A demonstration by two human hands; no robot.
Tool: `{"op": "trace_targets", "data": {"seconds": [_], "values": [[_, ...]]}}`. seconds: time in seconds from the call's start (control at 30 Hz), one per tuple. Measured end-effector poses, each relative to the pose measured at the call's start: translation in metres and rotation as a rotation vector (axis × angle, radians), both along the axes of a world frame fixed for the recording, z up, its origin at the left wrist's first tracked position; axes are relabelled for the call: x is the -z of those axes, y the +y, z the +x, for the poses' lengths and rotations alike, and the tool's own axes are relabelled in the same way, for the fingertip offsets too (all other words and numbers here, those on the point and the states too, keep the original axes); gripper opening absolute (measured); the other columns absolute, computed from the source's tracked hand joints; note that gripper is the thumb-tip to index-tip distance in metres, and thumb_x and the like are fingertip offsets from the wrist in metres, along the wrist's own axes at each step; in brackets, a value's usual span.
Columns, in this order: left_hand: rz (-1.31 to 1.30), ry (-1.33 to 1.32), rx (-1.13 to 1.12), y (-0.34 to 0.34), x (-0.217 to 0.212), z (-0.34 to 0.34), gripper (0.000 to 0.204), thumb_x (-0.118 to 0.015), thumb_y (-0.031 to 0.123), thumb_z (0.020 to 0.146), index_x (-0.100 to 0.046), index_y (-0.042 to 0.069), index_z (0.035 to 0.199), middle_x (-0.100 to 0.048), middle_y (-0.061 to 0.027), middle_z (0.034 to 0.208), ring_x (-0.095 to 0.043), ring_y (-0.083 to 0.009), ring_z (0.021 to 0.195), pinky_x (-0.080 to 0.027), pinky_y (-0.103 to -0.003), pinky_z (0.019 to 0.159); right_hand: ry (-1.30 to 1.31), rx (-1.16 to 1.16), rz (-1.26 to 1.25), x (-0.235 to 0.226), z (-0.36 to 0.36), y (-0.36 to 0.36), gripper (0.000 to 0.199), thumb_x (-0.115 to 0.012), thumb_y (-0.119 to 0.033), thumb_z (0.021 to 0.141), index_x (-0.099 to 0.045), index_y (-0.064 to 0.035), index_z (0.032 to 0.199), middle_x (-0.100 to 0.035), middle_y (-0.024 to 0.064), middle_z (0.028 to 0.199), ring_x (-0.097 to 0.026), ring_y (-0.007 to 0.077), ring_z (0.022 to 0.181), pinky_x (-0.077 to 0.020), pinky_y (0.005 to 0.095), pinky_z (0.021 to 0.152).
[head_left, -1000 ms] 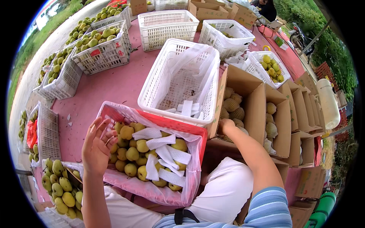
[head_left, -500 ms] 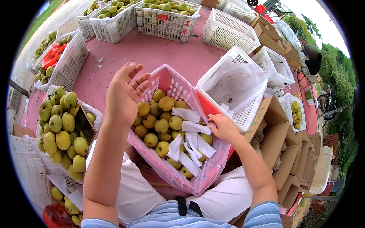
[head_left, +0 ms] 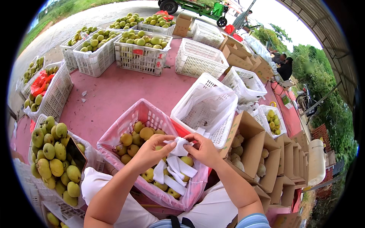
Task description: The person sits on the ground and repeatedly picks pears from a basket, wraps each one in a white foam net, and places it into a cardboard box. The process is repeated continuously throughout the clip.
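Both hands have met: left hand (head_left: 154, 151) and right hand (head_left: 203, 149) pinch a white foam sleeve (head_left: 180, 146) (above the pink-lined crate (head_left: 131, 121)).

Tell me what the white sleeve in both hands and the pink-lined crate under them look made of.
The white netted sleeve, held by the left hand and right hand, looks like soft foam mesh: matte and crumpling. The lattice-walled crate looks like rigid moulded plastic, with a thin glossy pink film liner.
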State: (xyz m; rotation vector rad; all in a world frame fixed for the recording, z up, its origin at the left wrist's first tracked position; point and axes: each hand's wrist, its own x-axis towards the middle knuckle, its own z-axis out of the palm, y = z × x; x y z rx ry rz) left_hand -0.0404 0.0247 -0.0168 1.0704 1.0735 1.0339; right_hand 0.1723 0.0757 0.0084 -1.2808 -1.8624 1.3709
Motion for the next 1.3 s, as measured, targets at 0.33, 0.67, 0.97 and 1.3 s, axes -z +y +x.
{"op": "trace_targets", "data": {"seconds": [0.33,0.67,0.97,1.3], "values": [[-0.035,-0.375,-0.045,-0.010,0.039,0.007,0.020,-0.052,0.008,0.096,-0.059,-0.001,0.113,-0.063,-0.0131,0.113,-0.064,-0.0205,0.101,-0.057,-0.035,0.086,0.263,-0.097,0.164,0.008,0.008,-0.032,0.059,-0.066,-0.034,0.089,-0.040,-0.0035,0.133,-0.050,0.0133,0.125,-0.055,0.0194,0.105,-0.0463,0.0330,0.086],[0.154,0.222,-0.240,-0.032,0.010,0.027,0.027,-0.051,0.023,0.101,-0.057,0.001,0.115,-0.059,-0.0060,0.106,-0.055,-0.0139,0.093,-0.047,-0.027,0.079,-0.008,0.079,0.284,0.028,0.004,-0.034,0.044,-0.058,-0.004,0.075,-0.036,-0.0051,0.113,-0.043,0.0185,0.110,-0.053,0.0385,0.097,-0.0439,0.0458,0.081],[-0.035,-0.079,-0.292,-0.040,-0.007,0.036,0.025,-0.056,0.020,0.098,-0.052,0.001,0.115,-0.057,-0.0085,0.109,-0.055,-0.0169,0.097,-0.046,-0.027,0.085,-0.378,-0.069,0.468,0.036,0.015,-0.034,0.046,-0.063,0.000,0.069,-0.044,0.0038,0.110,-0.058,0.0217,0.102,-0.062,0.0391,0.090,-0.0498,0.0472,0.072],[1.409,0.824,0.167,-0.048,-0.025,0.067,0.038,-0.065,0.004,0.079,-0.052,0.002,0.114,-0.056,-0.0178,0.109,-0.057,-0.0351,0.099,-0.048,-0.048,0.086,-0.255,-0.248,0.172,0.024,0.025,-0.020,0.030,-0.066,-0.011,0.069,-0.060,-0.0009,0.097,-0.065,0.0210,0.084,-0.064,0.0372,0.081,-0.0493,0.0447,0.068]]}}
